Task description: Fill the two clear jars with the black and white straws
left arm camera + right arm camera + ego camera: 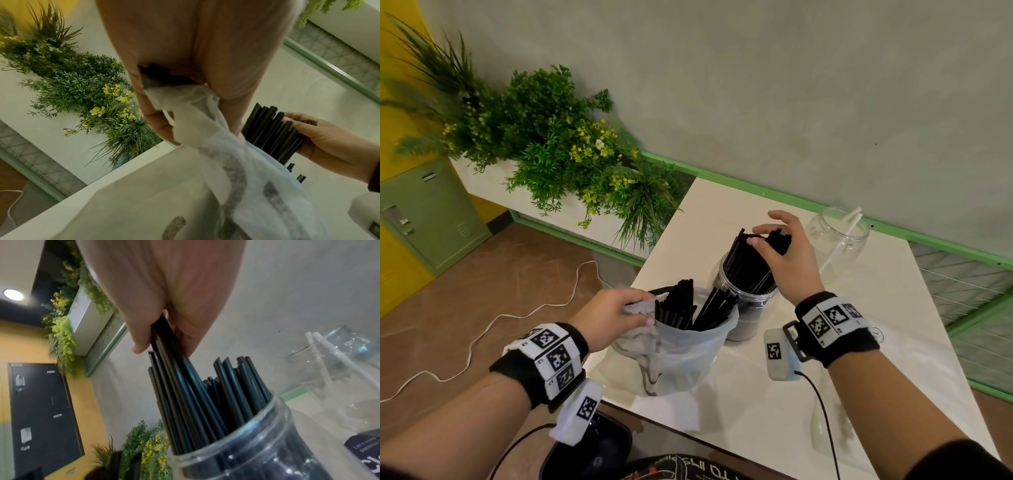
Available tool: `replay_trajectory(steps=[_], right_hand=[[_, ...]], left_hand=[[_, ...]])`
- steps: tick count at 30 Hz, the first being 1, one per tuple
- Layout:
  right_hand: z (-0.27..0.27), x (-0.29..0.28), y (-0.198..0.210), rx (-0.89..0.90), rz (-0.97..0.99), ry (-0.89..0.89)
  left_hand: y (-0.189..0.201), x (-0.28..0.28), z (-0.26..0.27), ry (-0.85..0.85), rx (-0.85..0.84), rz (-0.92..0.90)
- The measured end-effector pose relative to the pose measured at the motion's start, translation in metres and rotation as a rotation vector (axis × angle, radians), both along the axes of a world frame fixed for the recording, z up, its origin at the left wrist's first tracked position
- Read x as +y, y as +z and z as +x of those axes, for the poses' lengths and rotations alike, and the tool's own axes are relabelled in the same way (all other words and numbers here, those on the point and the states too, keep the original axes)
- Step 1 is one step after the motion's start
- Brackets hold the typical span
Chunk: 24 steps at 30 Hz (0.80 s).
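A clear jar point(748, 301) point(257, 443) stands mid-table, packed with black straws point(748, 263) point(195, 394). My right hand point(784, 253) point(164, 305) grips the tops of a bunch of those straws over the jar's mouth. A thin white plastic bag point(678, 353) point(236, 162) in front of the jar holds more black straws point(688, 308). My left hand point(613, 318) point(195, 65) pinches the bag's rim at its left side. A second clear jar point(837, 240) point(339, 369) lies tilted at the back right with two white straws point(842, 240) point(329, 353) in it.
The white table point(756, 394) ends at a left edge beside the bag and meets a green-trimmed wall behind. A planter with green and yellow plants point(544, 137) stands to the far left. A white cord point(517, 315) runs over the brown floor. A dark bin point(599, 448) sits below the near edge.
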State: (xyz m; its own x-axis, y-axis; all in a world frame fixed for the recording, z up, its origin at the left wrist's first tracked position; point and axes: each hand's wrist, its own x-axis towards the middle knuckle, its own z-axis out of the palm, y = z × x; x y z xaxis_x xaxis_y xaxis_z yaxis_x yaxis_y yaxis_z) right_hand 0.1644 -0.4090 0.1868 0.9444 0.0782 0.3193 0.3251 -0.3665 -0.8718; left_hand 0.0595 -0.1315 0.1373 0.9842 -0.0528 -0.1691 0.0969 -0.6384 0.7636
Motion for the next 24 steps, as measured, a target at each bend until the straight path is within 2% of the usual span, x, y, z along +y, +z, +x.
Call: replay_trajectory(steps=[5, 10, 11, 15, 20, 24], right_hand=[[0.002, -0.002, -0.008, -0.009, -0.199, -0.032], [-0.005, -0.015, -0.014, 0.063, -0.574, 0.063], [-0.006, -0.016, -0.014, 0.021, -0.585, 0.069], [-0.005, -0.021, -0.016, -0.225, -0.413, -0.008], [-0.008, -0.024, -0.011, -0.223, -0.240, -0.092], [-0.013, -0.025, -0.006, -0.354, -0.294, -0.083]], left_hand=[[0.000, 0.003, 0.000, -0.014, 0.000, -0.007], [-0.001, 0.005, 0.000, 0.005, 0.000, 0.018], [-0.001, 0.005, 0.000, 0.004, -0.001, 0.023], [-0.002, 0.006, 0.000, -0.002, -0.008, 0.031], [-0.002, 0.006, 0.000, -0.002, -0.009, 0.036], [-0.003, 0.009, -0.001, -0.001, 0.006, 0.017]])
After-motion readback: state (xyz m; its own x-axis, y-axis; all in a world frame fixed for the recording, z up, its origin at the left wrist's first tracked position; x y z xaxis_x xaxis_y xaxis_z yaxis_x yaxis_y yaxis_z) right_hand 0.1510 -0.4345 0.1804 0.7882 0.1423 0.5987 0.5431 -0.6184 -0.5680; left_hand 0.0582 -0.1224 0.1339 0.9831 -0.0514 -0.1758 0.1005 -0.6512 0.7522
